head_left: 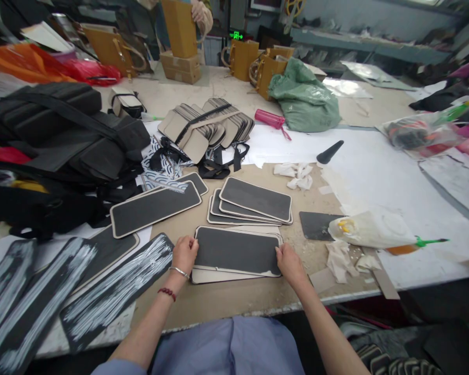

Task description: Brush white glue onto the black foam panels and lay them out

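Observation:
A black rectangular panel point(236, 251) with a pale, ragged lower edge lies between my hands, on top of pale-edged board pieces point(219, 276). My left hand point(185, 254) is closed at its left edge, fingertips pressed on the side. At the opposite edge my right hand point(289, 262) pinches the panel with thumb and fingers. Just beyond it sits a fanned stack of black boards with beige borders point(256, 199). To the left are another bordered board point(156, 208) and a black strip streaked with white point(119, 289), which looks like glue.
Black fabric bags point(74, 135) crowd the left side. Bundled beige boards point(207, 125), a green plastic bag point(307, 96) and a pink roll point(269, 119) lie farther back. A glue-like plastic bag with a brush point(371, 229) is at right. Across the table, a person's hand point(198, 10) touches a tan bag point(179, 28).

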Tool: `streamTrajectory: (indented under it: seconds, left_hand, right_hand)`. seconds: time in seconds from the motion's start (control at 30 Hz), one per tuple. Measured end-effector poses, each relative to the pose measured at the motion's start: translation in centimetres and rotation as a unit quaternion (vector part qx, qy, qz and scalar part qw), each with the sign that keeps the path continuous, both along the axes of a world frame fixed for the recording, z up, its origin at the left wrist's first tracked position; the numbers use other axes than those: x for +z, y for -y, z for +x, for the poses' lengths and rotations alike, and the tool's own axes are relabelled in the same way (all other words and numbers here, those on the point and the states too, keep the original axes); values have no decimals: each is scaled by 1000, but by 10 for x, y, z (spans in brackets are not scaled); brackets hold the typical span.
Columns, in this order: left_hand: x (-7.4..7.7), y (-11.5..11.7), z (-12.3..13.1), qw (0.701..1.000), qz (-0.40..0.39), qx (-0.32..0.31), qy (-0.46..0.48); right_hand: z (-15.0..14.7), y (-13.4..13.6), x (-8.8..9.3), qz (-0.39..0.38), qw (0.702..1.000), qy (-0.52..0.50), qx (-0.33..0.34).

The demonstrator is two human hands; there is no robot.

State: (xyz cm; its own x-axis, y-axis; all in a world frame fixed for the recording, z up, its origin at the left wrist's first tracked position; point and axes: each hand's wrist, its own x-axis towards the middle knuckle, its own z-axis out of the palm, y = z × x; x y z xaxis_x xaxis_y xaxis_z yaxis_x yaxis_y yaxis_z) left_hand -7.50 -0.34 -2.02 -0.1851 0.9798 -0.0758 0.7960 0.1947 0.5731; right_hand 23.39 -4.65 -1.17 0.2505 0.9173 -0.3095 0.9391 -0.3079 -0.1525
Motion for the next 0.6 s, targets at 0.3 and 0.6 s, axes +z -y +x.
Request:
streamTrajectory:
  seconds: [0.3, 0.6]
  left_hand:
    - [1, 0, 3, 1000, 1, 19, 18]
    - [-1, 5, -6, 993, -30, 83, 73]
  right_hand:
    - [0, 0, -4, 10, 1000, 12, 12]
    - [0, -4, -2, 1, 1000, 14, 26]
